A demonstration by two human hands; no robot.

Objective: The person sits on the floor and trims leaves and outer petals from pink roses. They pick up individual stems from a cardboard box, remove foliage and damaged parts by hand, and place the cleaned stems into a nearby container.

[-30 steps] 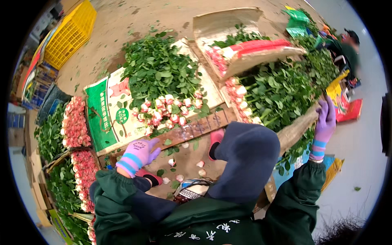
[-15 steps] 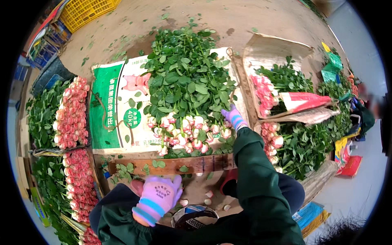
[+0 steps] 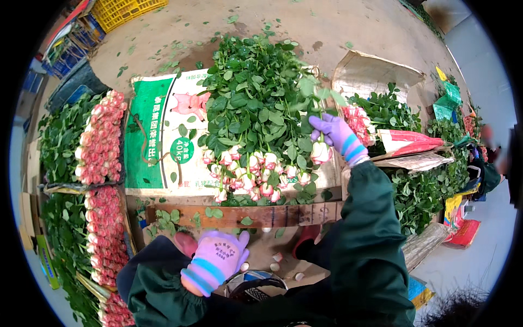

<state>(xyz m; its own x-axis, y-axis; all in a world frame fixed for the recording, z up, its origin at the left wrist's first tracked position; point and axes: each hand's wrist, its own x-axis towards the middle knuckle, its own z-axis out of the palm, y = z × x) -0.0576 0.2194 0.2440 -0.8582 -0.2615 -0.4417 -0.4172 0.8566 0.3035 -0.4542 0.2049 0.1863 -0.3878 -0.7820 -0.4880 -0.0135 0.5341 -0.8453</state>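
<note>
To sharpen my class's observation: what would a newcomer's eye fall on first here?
Probably the leafy heap of roses in the middle, on a green and white sack. By its right edge, the gloved right hand holds one rose. Stacked pink roses line the left side.

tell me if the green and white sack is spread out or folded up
Spread out: the sack lies flat, its printed face showing, with roses on top. Hidden folds: cannot tell.
</note>
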